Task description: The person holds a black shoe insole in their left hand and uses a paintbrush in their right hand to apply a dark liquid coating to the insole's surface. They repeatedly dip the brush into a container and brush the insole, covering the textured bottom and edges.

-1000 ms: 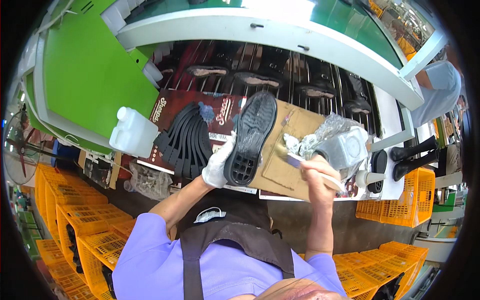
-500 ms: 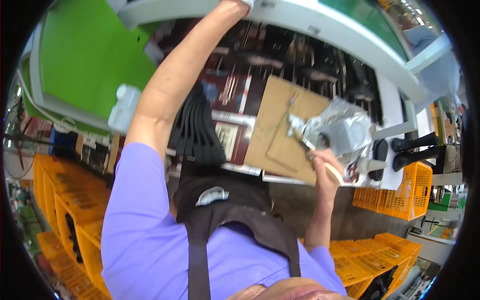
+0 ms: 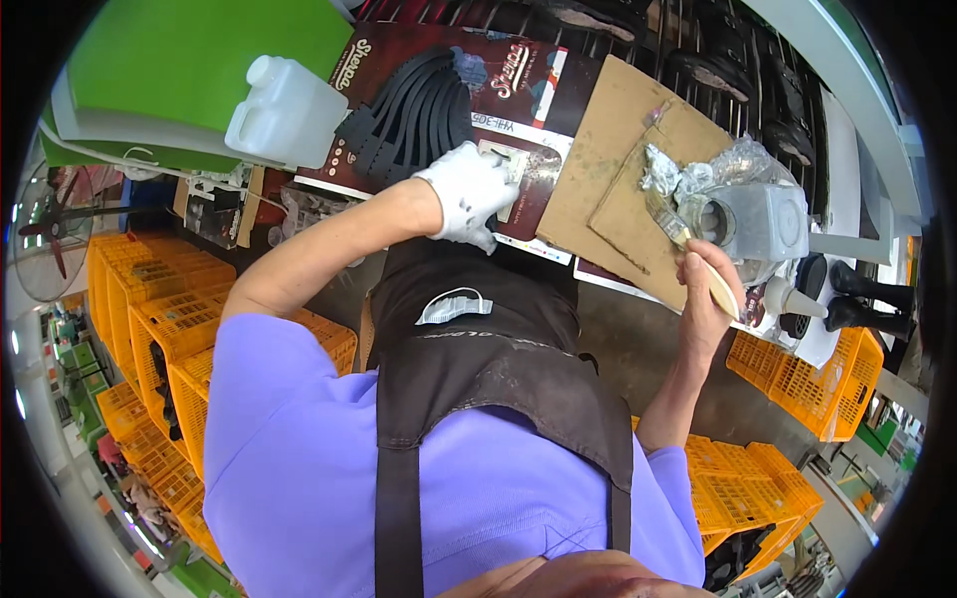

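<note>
While the right hand [image 3: 704, 307] grips a brush [image 3: 677, 231] by its pale handle, fingers wrapped round it, the bristles sit over a sheet of brown cardboard [image 3: 588, 159], just beside the mouth of a clear plastic container [image 3: 780, 221]. From where I stand, the white-gloved left hand [image 3: 467, 197] has its fingers open and loosely spread over a dark red carton [image 3: 543, 179], close to a fan of black strips [image 3: 414, 115]. I can see a white jug [image 3: 291, 115] left of those strips and crumpled plastic wrap [image 3: 736, 162] behind the container.
</note>
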Demonstrator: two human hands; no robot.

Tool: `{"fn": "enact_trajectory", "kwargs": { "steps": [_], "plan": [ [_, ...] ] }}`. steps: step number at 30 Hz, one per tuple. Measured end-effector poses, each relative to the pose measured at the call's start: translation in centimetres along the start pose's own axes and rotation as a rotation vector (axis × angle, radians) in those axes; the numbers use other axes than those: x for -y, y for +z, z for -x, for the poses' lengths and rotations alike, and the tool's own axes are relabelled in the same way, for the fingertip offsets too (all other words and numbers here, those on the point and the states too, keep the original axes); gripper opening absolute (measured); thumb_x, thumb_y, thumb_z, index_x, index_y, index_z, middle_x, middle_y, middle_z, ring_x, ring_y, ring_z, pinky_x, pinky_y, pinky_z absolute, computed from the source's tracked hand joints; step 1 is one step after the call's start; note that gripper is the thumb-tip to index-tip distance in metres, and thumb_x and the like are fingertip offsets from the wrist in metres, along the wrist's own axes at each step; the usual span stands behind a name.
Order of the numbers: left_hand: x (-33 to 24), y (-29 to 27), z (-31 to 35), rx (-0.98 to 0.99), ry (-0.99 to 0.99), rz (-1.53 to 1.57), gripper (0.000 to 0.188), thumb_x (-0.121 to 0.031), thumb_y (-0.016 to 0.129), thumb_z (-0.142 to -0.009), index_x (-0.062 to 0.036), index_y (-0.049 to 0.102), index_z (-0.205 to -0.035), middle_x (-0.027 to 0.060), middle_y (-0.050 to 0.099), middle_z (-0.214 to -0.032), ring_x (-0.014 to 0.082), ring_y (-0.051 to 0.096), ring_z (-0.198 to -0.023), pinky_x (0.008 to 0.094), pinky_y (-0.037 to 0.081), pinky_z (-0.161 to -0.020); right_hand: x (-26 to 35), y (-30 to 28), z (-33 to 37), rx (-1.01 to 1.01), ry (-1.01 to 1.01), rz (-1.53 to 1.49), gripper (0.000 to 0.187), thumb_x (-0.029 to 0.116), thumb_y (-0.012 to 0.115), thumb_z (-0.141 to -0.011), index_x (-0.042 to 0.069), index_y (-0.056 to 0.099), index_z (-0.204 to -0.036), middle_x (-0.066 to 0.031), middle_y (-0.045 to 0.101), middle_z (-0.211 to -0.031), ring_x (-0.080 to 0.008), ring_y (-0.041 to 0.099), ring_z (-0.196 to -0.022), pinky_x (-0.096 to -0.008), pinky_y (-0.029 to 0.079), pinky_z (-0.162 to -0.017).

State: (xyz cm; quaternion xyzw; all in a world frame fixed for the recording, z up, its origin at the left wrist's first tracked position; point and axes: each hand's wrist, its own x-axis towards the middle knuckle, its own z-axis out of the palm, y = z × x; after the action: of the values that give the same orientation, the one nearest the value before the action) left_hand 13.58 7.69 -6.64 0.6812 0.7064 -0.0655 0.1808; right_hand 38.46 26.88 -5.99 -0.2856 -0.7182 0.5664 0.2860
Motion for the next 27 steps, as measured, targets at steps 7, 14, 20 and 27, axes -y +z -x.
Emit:
{"fn": "enact_trajectory", "kwargs": {
  "steps": [7,14,20,27],
  "plan": [
    [-0.6,1.2,-1.5,0.295,0.082,-0.207,0.037,-0.027,0.072,-0.064,-0.0008,0.059,-0.085,0.0147,0.06,-0.083,0.0293,0.06,-0.076,0.0398,0.047,-0.07,-0.4,-0.3,-0.4,-0.014,0.017,-0.029,0.016,0.01,0.063,-0.084,-0.001,0.064,-0.095,-0.0034,0.063,-0.075,-0.0067,0.054,-0.067,-0.0194,0.043,-0.061],
    [0.7,-2.8,1.0,-0.382,0.265,-0.125,0.055,-0.031,0.07,-0.067,-0.0013,0.051,-0.108,0.0167,0.054,-0.108,0.0317,0.054,-0.1,0.0397,0.045,-0.08,-0.3,-4.4,-1.8,-0.212,-0.017,0.122,0.015,0.011,0.062,-0.086,-0.002,0.064,-0.094,0.0003,0.062,-0.078,-0.0041,0.052,-0.07,-0.0176,0.041,-0.062],
    [2.9,-2.5,6.1,-0.455,-0.314,0.344,0.057,-0.035,0.067,-0.077,-0.0153,0.049,-0.127,0.0115,0.062,-0.087,0.0235,0.064,-0.068,0.0301,0.049,-0.059,-1.4,-5.3,-3.9,-0.194,-0.06,0.36,0.013,0.012,0.065,-0.083,-0.001,0.065,-0.086,0.0002,0.06,-0.068,-0.0038,0.049,-0.061,-0.0192,0.041,-0.056],
    [0.0,3.5,5.2,-0.802,-0.504,1.114,0.034,-0.012,0.064,-0.084,0.0007,0.057,-0.115,0.0093,0.061,-0.112,0.0114,0.06,-0.085,0.0213,0.049,-0.074,-3.2,-5.0,-5.4,-0.096,-0.094,0.634,0.016,0.016,0.068,-0.078,0.0,0.066,-0.081,-0.0117,0.064,-0.069,-0.0102,0.059,-0.057,-0.0243,0.045,-0.053]
  ]
}}
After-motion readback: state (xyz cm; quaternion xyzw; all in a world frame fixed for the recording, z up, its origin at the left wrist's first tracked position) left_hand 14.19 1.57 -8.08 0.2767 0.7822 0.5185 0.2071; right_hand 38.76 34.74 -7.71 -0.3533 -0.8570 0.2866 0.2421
